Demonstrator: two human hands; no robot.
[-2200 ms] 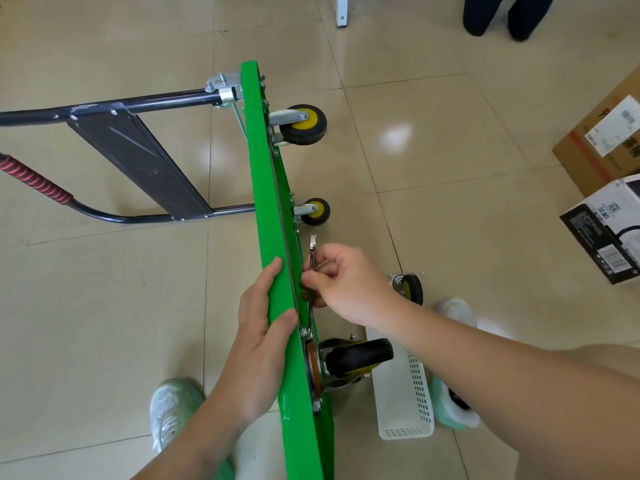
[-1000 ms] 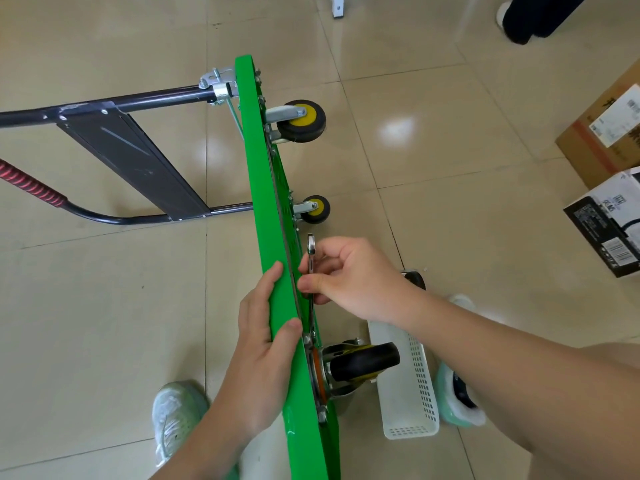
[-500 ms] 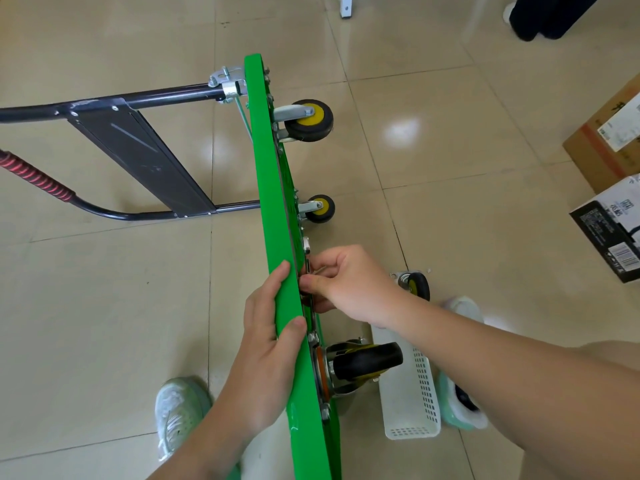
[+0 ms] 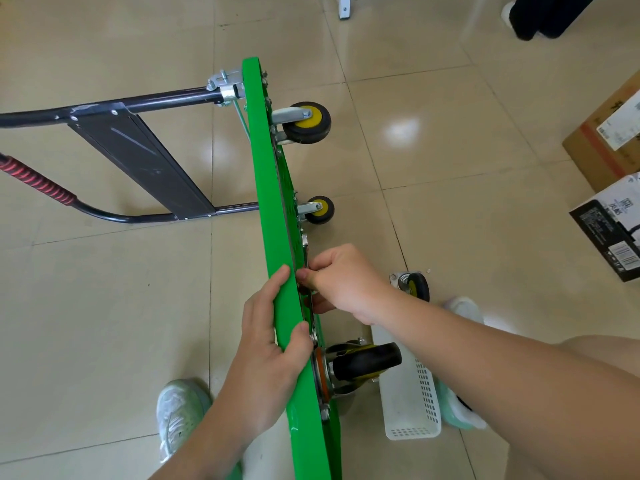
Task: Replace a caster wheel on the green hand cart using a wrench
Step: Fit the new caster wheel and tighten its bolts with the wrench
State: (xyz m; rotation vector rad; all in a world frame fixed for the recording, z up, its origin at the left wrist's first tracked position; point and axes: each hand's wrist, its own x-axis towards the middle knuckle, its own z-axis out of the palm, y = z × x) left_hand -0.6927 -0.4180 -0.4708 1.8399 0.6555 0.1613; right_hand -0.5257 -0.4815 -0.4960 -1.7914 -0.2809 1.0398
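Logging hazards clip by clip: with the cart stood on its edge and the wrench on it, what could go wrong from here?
1. The green cart stands on its edge, steadied by the left hand; a hard pull on the wrench could tip it.
2. That hand sits right beside the wrench held by the right hand; a slip might pinch it.
3. The loose caster lies near a foot and could be stepped on.

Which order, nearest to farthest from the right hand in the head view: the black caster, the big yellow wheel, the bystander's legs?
1. The black caster, mounted on the cart just on the wearer's side of the right hand.
2. The big yellow wheel, at the cart's far end.
3. The legs, across the floor, far right.
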